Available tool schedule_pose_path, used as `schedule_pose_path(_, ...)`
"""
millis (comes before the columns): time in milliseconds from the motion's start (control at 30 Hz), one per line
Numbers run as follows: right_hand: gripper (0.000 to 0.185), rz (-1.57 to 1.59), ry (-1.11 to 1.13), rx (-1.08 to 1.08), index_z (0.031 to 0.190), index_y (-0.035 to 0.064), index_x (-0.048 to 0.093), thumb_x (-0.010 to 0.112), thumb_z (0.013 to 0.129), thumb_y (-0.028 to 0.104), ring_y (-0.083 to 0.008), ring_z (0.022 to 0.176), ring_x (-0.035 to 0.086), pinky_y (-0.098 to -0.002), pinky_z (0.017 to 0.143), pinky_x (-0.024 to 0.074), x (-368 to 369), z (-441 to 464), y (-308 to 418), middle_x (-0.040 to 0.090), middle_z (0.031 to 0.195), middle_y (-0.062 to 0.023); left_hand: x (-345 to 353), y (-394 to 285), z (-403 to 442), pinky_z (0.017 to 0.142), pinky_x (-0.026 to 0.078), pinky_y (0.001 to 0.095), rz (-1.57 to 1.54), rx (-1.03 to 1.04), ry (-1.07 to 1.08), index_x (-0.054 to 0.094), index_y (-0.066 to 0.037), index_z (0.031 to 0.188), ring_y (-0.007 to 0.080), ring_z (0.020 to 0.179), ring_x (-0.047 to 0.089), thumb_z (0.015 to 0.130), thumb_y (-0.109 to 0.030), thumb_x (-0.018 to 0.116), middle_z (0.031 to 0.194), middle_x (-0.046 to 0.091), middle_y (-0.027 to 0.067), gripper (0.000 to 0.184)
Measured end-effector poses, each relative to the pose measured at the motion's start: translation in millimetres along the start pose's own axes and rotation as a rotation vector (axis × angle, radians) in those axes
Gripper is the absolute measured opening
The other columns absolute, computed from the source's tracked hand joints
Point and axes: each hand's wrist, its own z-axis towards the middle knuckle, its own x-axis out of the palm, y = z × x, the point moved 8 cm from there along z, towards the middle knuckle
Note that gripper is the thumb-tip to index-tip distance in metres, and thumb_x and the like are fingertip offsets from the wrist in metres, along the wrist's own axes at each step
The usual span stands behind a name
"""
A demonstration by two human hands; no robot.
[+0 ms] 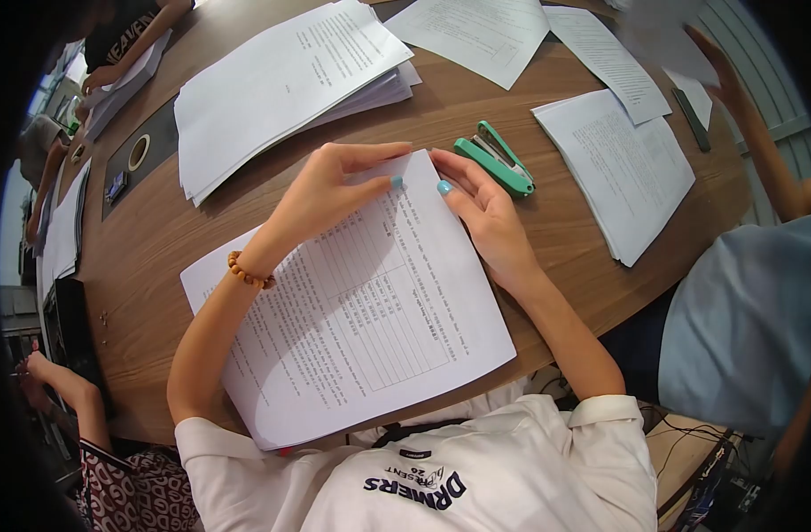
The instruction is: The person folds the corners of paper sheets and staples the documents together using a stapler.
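Note:
A stack of printed sheets (397, 328) with text and a table lies in front of me, its near edge by my shirt. My left hand (339, 191), with a bead bracelet on the wrist, holds the stack near its far corner, thumb on top. On the other side of that corner, my right hand (485, 208) holds the edge between thumb and fingers. Parts of the fingers are hidden by the paper. Just beyond my right hand, a green stapler (499, 161) rests on the wooden table (592, 293), apart from the hand.
A thick paper pile (281, 89) lies at the far left, another stack (631, 168) at the right. Loose sheets (476, 35) are at the back. A tape roll (140, 152) sits at left. At right, a person's hand (720, 66) holds paper; other people sit at left.

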Motion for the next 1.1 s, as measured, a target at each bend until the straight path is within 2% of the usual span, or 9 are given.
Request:
schedule_pose_path(100, 0.044, -0.008, 0.055, 0.007, 0.134, -0.004, 0.041, 0.049, 0.092, 0.006, -0.0181, 0.126, 0.043, -0.0301, 0.106, 0.0327, 3.8, -1.2, 1.8, 0.047, 0.133, -0.0145, 0.6, -1.2, 0.0, 0.08, 0.053, 0.026, -0.015, 0.017, -0.008, 0.064, -0.004, 0.118, 0.0116, 0.076, 0.066, 0.078, -0.003, 0.06, 0.104, 0.068, 0.0144, 0.041)
schedule_pose_path(367, 0.044, -0.087, 0.058, -0.039, 0.133, -0.0041, 0.041, 0.05, 0.091, 0.005, -0.0194, 0.125, 0.045, -0.0303, 0.105, 0.0342, 4.0, -1.2, 5.0, 0.049, 0.132, -0.0156, 1.4, -0.8, 0.3, 0.071, 0.054, 0.0223, -0.029, -0.009, 0.025, 0.064, -0.006, 0.118, 0.0081, 0.069, 0.064, 0.079, -0.002, 0.059, 0.097, 0.069, 0.0115, 0.04)
schedule_pose_path(633, 0.043, -0.048, 0.04, -0.01, 0.131, -0.0044, 0.042, 0.052, 0.089, 0.001, -0.0209, 0.126, 0.045, -0.0319, 0.106, 0.0339, 5.8, -1.2, 6.5, 0.049, 0.131, -0.016, 1.8, 2.3, 1.4, 0.075, 0.053, 0.0229, 0.006, -0.012, 0.033, 0.063, -0.005, 0.12, 0.0081, 0.075, 0.063, 0.078, -0.001, 0.06, 0.1, 0.069, 0.0108, 0.042)
schedule_pose_path(700, 0.043, -0.046, 0.048, -0.028, 0.131, -0.0045, 0.042, 0.053, 0.089, 0.0, -0.0211, 0.126, 0.045, -0.0321, 0.107, 0.0337, 6.1, -0.7, 6.7, 0.049, 0.131, -0.0161, 1.5, 0.6, 2.0, 0.075, 0.053, 0.027, -0.039, 0.05, 0.018, 0.064, -0.005, 0.118, 0.0128, 0.077, 0.065, 0.076, -0.003, 0.058, 0.096, 0.069, 0.0149, 0.043)
schedule_pose_path(900, 0.044, -0.056, 0.062, -0.044, 0.13, -0.0047, 0.042, 0.053, 0.088, 0.0, -0.0218, 0.127, 0.044, -0.0328, 0.108, 0.0327, 6.5, 0.1, 6.9, 0.048, 0.131, -0.0167, 0.2, -2.1, 2.5, 0.083, 0.052, 0.0295, -0.039, 0.118, -0.037, 0.064, 0.0, 0.113, 0.0171, 0.087, 0.066, 0.075, -0.003, 0.06, 0.101, 0.069, 0.0152, 0.038)
schedule_pose_path(1067, 0.046, -0.062, 0.075, -0.046, 0.132, -0.0044, 0.039, 0.053, 0.089, 0.0, -0.022, 0.127, 0.043, -0.0331, 0.108, 0.0327, 5.5, 0.5, 3.3, 0.047, 0.132, -0.018, -1.0, -4.5, 3.4, 0.086, 0.052, 0.0314, -0.027, 0.097, -0.047, 0.065, 0.002, 0.111, 0.0192, 0.09, 0.067, 0.076, -0.006, 0.063, 0.104, 0.068, 0.0143, 0.036)
schedule_pose_path(1100, 0.048, -0.114, 0.045, -0.091, 0.133, -0.0035, 0.04, 0.056, 0.088, 0.002, -0.0248, 0.128, 0.044, -0.0342, 0.107, 0.0334, 3.8, -0.5, 5.1, 0.047, 0.133, -0.0199, -0.9, -4.2, 3.8, 0.086, 0.052, 0.0316, -0.022, 0.089, -0.041, 0.065, 0.002, 0.111, 0.0195, 0.091, 0.067, 0.077, -0.007, 0.064, 0.105, 0.068, 0.014, 0.035)
